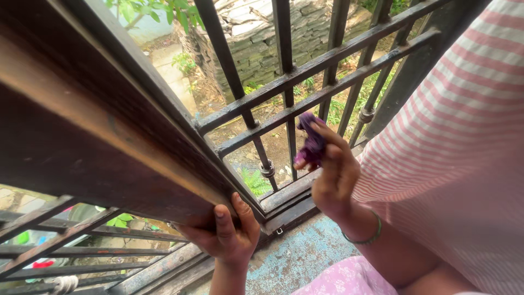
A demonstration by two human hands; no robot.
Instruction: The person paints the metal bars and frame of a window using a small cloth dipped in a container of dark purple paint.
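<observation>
We look down through a dark iron window grille [305, 71] to bare earth, green weeds and a dry-stone wall [256, 33] outside; below the grille runs a worn sill with flaking blue paint [300, 257]. No packages, labels or signs show anywhere in view.

Left of the grille, a dark wooden shutter frame [82, 136] swings across the view. Our left hand [226, 232] is clamped on its lower edge, fingers curled under, thumb on top.

Right of that, at the grille's lower crossbars [305, 104], our right hand [333, 175] is closed on a crumpled purple cloth [312, 143], pinched between thumb and fingertips and held just beside the bar; we cannot tell whether it touches the metal. A green bangle [365, 237] sits on that wrist. Farthest right is a pink-and-white striped sleeve [464, 136].

Judgement: wiping of the grille is under way. The bars look equally dull throughout, so we cannot tell which are done; most appear left.
</observation>
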